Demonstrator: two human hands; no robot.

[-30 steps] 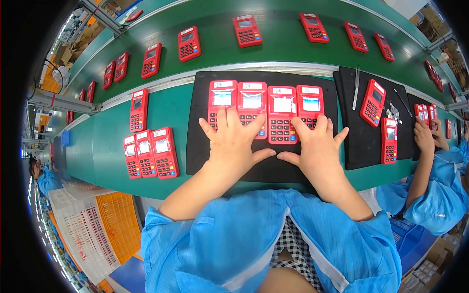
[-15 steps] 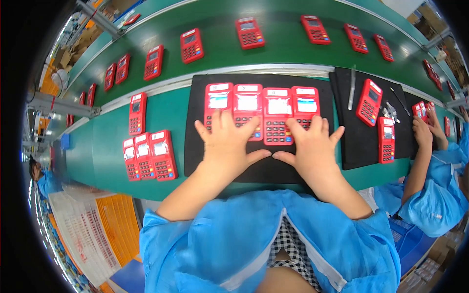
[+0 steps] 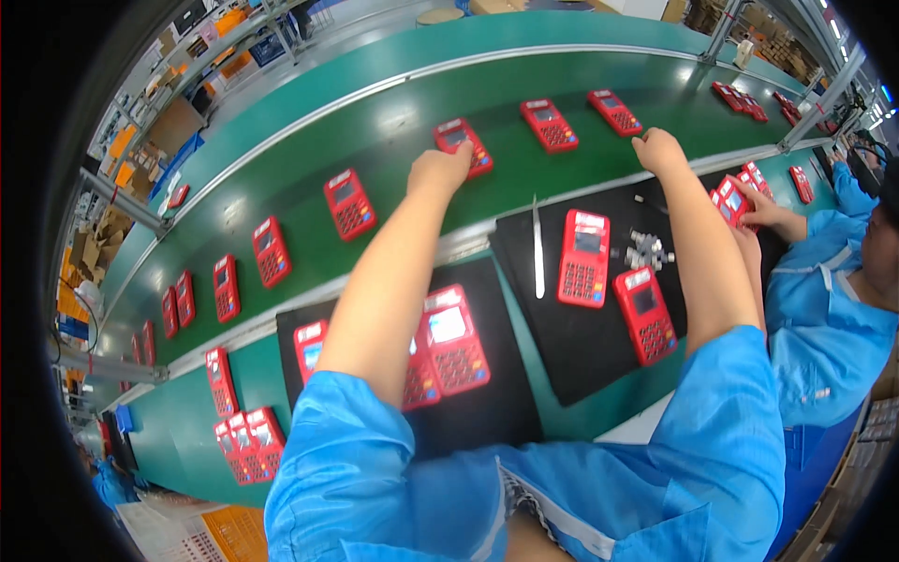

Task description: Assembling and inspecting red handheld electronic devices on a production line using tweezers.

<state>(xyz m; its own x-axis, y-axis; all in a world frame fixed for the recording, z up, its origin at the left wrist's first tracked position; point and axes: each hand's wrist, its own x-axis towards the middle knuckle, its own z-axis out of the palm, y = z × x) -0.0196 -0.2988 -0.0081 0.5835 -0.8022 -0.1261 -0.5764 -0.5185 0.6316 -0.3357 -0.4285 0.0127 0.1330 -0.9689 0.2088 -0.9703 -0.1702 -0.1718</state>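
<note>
On the green conveyor, my left hand grips a red handheld payment terminal, its thumb over the device's face. My right hand reaches over the belt, fingers bent and slightly apart, close to the lower end of another red payment terminal; nothing shows between them. Below my left arm, a row of red terminals with bright screens lies on a black mat, partly hidden by that forearm.
A second black mat holds two red terminals, tweezers and small grey-white pieces. Several terminals lie on the left bench. At right a co-worker's hand holds a red terminal. A metal rail borders the belt.
Both hands have left the row of terminals on the mat and stretched forward and right over the conveyor. My left hand has taken hold of a terminal there. The view has turned right.
</note>
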